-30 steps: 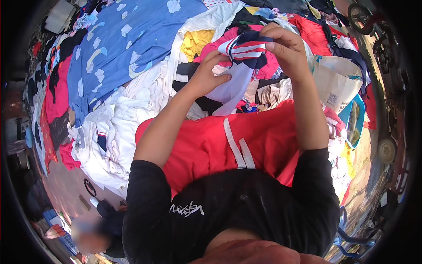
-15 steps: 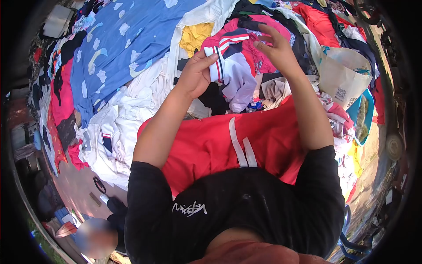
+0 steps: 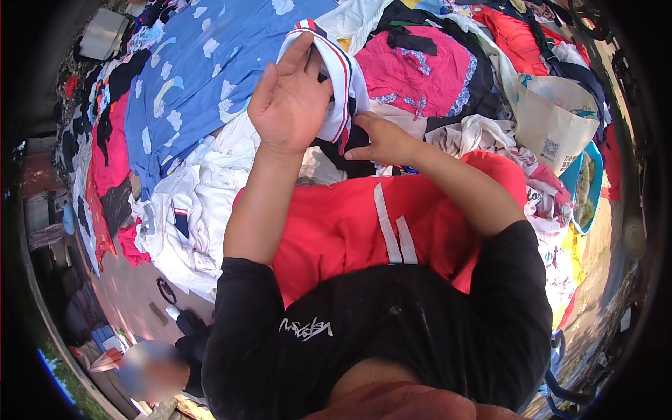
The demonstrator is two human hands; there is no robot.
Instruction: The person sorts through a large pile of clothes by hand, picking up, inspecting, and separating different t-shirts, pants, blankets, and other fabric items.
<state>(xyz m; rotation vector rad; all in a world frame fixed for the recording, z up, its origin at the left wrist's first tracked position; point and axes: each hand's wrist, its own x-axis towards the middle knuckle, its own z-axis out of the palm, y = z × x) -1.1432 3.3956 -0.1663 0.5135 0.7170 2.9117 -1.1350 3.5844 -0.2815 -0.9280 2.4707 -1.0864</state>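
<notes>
Gripping a white garment [image 3: 344,78] with red-and-navy trim over piled clothes [image 3: 414,77], the right hand [image 3: 383,140] is near the open left hand [image 3: 288,108] touching it, while rightward a cream bag [image 3: 553,119] adjoins a blue tub [image 3: 596,183] holding something greyish [image 3: 582,189].

left hand [image 3: 290,105] opened out, right hand [image 3: 386,140] lowered to striped garment [image 3: 342,70]

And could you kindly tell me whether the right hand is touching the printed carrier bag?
Apart: the head view shows crumpled pale cloth lying between the right hand and the printed carrier bag.
</notes>
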